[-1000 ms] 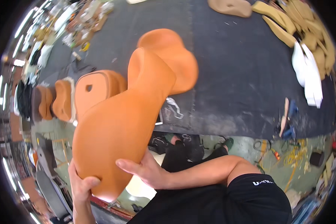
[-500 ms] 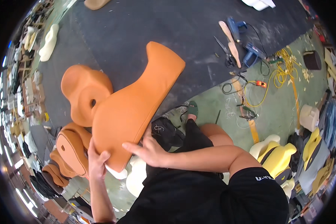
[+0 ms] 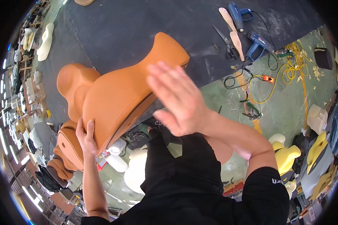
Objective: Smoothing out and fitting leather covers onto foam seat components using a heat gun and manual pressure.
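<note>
A large orange leather-look upholstered cushion (image 3: pixel 118 88), broad at the near end and flared at the far end, is tilted so that its right side and seam show. Its near left edge is gripped by my left hand (image 3: pixel 87 137), thumb on the upper face and some fingers hidden. My right hand (image 3: pixel 182 101) has its fingers stretched out over the cushion's right edge, slightly smeared; whether it touches the cover I cannot tell. Partly behind the cushion, on the left, lies another curved orange cushion (image 3: pixel 73 80). Nearer stands an orange piece with a small hole (image 3: pixel 69 146).
On the dark work surface (image 3: pixel 120 30) at the far right lie scissors (image 3: pixel 225 41), a wooden-looking stick (image 3: pixel 234 39) and two blue heat guns (image 3: pixel 236 17). A yellow cable (image 3: pixel 294 67) coils on the green floor. A white bottle (image 3: pixel 117 163) and yellow foam shapes (image 3: pixel 287 155) stand nearby.
My right hand has left the cushion's near end and risen forward to its right edge, fingers spread. The cushion has tilted, showing more of its right side. My left hand keeps its grip.
</note>
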{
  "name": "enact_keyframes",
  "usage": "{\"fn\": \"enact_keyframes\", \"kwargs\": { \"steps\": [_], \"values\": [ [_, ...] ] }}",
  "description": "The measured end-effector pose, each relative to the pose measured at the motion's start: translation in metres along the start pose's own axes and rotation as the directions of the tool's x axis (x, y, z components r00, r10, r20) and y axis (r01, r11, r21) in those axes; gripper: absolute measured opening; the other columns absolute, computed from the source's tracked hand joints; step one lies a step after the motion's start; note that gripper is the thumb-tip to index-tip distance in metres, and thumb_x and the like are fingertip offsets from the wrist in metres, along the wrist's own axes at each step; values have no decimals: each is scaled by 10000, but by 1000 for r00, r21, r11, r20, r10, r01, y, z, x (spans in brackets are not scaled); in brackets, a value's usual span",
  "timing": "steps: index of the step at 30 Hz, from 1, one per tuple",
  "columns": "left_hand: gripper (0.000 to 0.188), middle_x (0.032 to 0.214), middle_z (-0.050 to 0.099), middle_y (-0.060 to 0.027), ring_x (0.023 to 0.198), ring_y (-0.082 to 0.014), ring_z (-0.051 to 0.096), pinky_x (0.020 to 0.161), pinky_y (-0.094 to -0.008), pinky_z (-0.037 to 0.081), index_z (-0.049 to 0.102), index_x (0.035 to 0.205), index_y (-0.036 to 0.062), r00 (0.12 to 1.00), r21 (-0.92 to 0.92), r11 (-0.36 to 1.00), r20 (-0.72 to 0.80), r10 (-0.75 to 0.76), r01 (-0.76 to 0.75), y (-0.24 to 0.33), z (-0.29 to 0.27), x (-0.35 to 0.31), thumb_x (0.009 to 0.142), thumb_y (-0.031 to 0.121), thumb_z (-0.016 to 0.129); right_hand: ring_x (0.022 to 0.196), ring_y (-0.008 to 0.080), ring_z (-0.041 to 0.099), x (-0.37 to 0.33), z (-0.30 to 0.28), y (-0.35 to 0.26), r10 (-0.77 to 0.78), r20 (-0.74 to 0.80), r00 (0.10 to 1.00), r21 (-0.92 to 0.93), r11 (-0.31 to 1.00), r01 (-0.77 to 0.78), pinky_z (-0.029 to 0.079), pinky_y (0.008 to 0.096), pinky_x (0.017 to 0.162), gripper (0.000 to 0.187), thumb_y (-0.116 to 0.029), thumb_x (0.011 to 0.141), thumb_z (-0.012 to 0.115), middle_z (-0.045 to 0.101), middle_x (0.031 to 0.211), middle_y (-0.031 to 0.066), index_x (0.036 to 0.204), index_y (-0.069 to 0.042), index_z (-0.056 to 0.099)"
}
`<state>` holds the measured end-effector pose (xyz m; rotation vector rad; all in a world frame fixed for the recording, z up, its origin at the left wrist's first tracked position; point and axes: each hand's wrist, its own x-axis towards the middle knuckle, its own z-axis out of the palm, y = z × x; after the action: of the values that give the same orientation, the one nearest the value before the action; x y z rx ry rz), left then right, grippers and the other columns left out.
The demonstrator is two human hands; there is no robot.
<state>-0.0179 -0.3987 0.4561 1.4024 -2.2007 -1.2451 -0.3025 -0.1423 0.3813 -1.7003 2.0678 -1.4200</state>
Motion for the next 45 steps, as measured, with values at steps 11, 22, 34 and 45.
{"fn": "enact_keyframes", "kwargs": {
  "steps": [11, 22, 34, 45],
  "values": [
    [506, 1036, 693, -107, 933, -154, 600, 844, -308, 491, 628, 1228, -82, 1000, 33, 999, 1, -31, 31, -7, -4, 12, 1022, 376, 683, 1482, 391, 433, -65, -11, 139, 300, 221, 928, -269, 933, -237, 346, 565, 1204, 754, -329, 884, 767, 451, 1587, 245, 1464, 76, 507],
    [370, 994, 667, -55, 938, -117, 575, 855, -273, 467, 647, 1131, -53, 998, 16, 999, -33, 49, -49, 5, 6, -2, 1026, 301, 676, 1462, 371, 443, -62, -22, 127, 616, 130, 777, -669, 633, -390, 391, 603, 1155, 638, 7, 772, 632, 486, 1553, 207, 1401, 70, 551],
    [437, 1156, 685, -103, 1046, -154, 624, 923, -294, 503, 593, 1269, -75, 999, -154, 987, 8, -44, 45, -9, 7, -7, 1027, 272, 699, 1201, 439, 644, -143, 1, 199, 905, -129, 406, -430, 319, -845, 528, 531, 1003, 559, -42, 804, 615, 679, 1291, 237, 1359, 7, 578],
    [869, 1545, 496, -148, 1403, -242, 489, 1146, -395, 408, 369, 1576, -57, 989, -102, 986, -55, -140, 134, -50, -31, -8, 1056, 628, 499, 900, 409, 757, -187, -111, 503, 914, -368, 173, -350, 37, -936, 570, 510, 789, 438, -360, 800, 719, 753, 894, 279, 819, 78, 719]
  ]
}}
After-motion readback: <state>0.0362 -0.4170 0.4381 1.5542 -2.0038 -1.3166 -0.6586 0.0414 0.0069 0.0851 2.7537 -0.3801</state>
